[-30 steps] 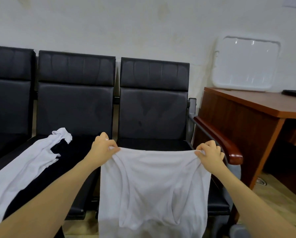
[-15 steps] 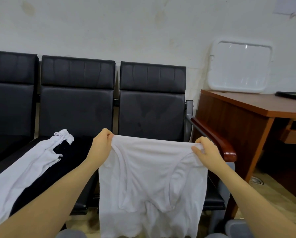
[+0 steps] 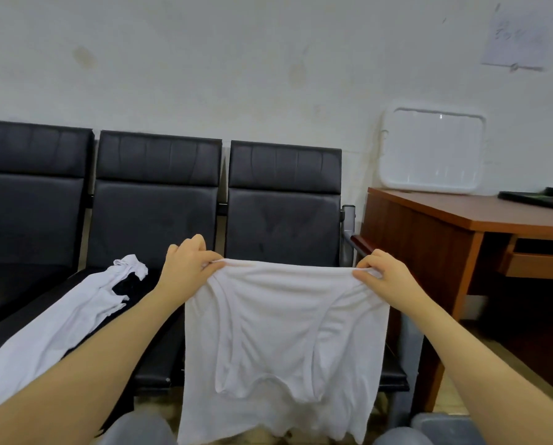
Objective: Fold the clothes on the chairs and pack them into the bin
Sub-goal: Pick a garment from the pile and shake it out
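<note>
Between the two raised hands hangs a white cotton garment (image 3: 284, 342), its top edge stretched level, left to right, its length dropping straight down before the black padded chair (image 3: 283, 220). Left hand (image 3: 185, 268) and right hand (image 3: 382, 277) each pinch one upper corner, equally near. A second white garment (image 3: 76, 319) lies on the neighbouring seat. No bin is identifiable.

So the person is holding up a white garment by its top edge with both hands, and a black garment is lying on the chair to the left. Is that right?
Not quite. The head view shows the garment lying on the chair to the left is white too, not black; only the chair is black. The rest holds: the left hand and right hand both pinch the top edge of the held white garment.
</note>
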Motion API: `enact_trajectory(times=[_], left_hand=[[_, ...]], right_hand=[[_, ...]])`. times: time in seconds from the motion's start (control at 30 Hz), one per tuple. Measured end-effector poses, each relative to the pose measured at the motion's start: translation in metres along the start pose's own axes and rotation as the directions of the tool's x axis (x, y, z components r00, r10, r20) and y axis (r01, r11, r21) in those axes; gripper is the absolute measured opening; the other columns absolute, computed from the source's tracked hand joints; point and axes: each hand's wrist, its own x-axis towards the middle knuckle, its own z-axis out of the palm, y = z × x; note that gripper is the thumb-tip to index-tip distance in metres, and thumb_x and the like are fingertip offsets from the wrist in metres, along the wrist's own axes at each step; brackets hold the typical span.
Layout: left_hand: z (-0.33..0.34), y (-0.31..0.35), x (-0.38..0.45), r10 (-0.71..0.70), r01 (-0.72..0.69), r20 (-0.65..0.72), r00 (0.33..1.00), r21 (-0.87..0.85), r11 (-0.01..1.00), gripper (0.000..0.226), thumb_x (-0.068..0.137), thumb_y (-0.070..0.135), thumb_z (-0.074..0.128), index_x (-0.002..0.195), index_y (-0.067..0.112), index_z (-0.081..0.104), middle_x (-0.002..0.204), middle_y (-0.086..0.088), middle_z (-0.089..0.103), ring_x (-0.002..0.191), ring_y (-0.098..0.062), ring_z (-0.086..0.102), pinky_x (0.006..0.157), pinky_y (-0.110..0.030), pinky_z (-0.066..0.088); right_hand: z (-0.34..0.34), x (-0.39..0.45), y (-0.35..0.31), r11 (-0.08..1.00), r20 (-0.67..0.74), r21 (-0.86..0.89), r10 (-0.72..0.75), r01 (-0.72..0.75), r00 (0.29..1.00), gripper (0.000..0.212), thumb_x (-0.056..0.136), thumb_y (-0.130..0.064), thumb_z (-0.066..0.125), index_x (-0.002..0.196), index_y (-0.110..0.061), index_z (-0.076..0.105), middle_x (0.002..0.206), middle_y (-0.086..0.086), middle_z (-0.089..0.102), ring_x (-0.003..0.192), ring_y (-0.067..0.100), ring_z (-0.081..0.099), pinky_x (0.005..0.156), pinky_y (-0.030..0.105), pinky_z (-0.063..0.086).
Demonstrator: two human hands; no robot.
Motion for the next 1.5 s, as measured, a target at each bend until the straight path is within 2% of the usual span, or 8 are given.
enact_trajectory(times=[0.17, 0.37, 0.87, 0.97, 1.07, 1.23, 1.4, 1.5], left_hand=[[0.007, 0.009, -0.007, -0.185, 0.184, -0.008, 0.983, -0.056, 0.981, 0.017, 0.089, 0.029, 0.064, 0.103, 0.033, 0.073, 0.088, 0.000, 0.037, 0.083, -0.020, 0.036, 0.075, -0.032, 0.019], [0.041, 0.003, -0.012, -0.325, 0.327, 0.036, 0.945, -0.089, 0.941, 0.018, 0.091, 0.032, 0.061, 0.104, 0.033, 0.072, 0.092, -0.002, 0.036, 0.087, -0.021, 0.031, 0.077, -0.031, 0.017], [0.220, -0.063, -0.038, -0.386, 0.384, 0.305, 0.871, 0.070, 0.921, 0.009, 0.087, 0.025, 0.066, 0.086, 0.027, 0.075, 0.095, -0.003, 0.042, 0.091, -0.024, 0.032, 0.080, -0.034, 0.019], [0.249, -0.073, -0.049, -0.372, 0.349, 0.414, 0.831, 0.132, 0.928, 0.013, 0.090, 0.023, 0.062, 0.090, 0.024, 0.075, 0.109, -0.003, 0.050, 0.114, -0.028, 0.036, 0.095, -0.039, 0.019], [0.265, -0.074, -0.056, -0.356, 0.330, 0.489, 0.796, 0.143, 0.933, 0.026, 0.095, 0.016, 0.051, 0.115, 0.019, 0.067, 0.124, -0.005, 0.052, 0.135, -0.024, 0.029, 0.113, -0.043, -0.002], [0.271, -0.070, -0.056, -0.311, 0.408, 0.613, 0.726, -0.020, 0.913, 0.043, 0.096, 0.006, 0.038, 0.131, 0.026, 0.051, 0.127, 0.002, 0.043, 0.121, -0.019, 0.037, 0.111, -0.037, 0.015], [0.270, -0.070, -0.055, -0.317, 0.371, 0.682, 0.659, 0.072, 0.926, 0.031, 0.095, 0.047, 0.043, 0.124, 0.043, 0.051, 0.114, 0.007, 0.034, 0.111, -0.018, 0.030, 0.102, -0.035, 0.020], [0.272, -0.072, -0.057, -0.414, 0.502, 0.619, 0.667, 0.038, 0.864, 0.027, 0.090, 0.047, 0.054, 0.112, 0.034, 0.063, 0.105, 0.008, 0.037, 0.102, -0.016, 0.030, 0.091, -0.032, 0.026]], right_hand=[[0.001, -0.004, 0.002, 1.000, -0.025, 0.022, -0.002, 0.002, 1.000, 0.012, 0.092, -0.020, 0.061, 0.100, -0.017, 0.069, 0.088, -0.001, 0.056, 0.085, 0.013, 0.054, 0.080, 0.024, 0.044], [0.032, 0.003, 0.021, 0.999, -0.091, 0.044, 0.007, -0.003, 0.996, 0.019, 0.091, -0.015, 0.062, 0.107, -0.012, 0.072, 0.075, -0.007, 0.051, 0.073, 0.007, 0.051, 0.069, 0.012, 0.037], [0.203, 0.061, 0.125, 0.971, 0.168, -0.239, 0.014, 0.027, 0.986, 0.017, 0.092, -0.016, 0.061, 0.097, -0.020, 0.076, 0.072, -0.002, 0.046, 0.071, 0.019, 0.041, 0.065, 0.031, 0.029], [0.230, 0.061, 0.136, 0.960, 0.227, -0.280, 0.080, -0.014, 0.971, 0.021, 0.096, -0.021, 0.054, 0.104, -0.023, 0.074, 0.081, -0.004, 0.045, 0.079, 0.017, 0.037, 0.070, 0.029, 0.019], [0.251, 0.053, 0.142, 0.940, 0.260, -0.321, 0.206, -0.117, 0.943, 0.024, 0.099, -0.028, 0.048, 0.110, -0.030, 0.069, 0.097, -0.007, 0.052, 0.092, 0.014, 0.038, 0.077, 0.025, 0.016], [0.271, 0.039, 0.136, 0.863, 0.051, -0.244, 0.467, -0.443, 0.883, 0.026, 0.098, -0.024, 0.049, 0.119, -0.024, 0.063, 0.121, 0.000, 0.057, 0.113, 0.018, 0.049, 0.106, 0.031, 0.022], [0.266, 0.034, 0.132, 0.887, 0.196, -0.221, 0.447, -0.405, 0.873, 0.033, 0.096, -0.029, 0.053, 0.129, -0.027, 0.055, 0.121, -0.003, 0.053, 0.116, 0.017, 0.046, 0.107, 0.033, 0.027], [0.261, 0.038, 0.133, 0.893, 0.271, -0.211, 0.445, -0.399, 0.854, 0.025, 0.097, -0.028, 0.052, 0.121, -0.030, 0.061, 0.105, -0.006, 0.048, 0.107, 0.016, 0.042, 0.100, 0.030, 0.026]])
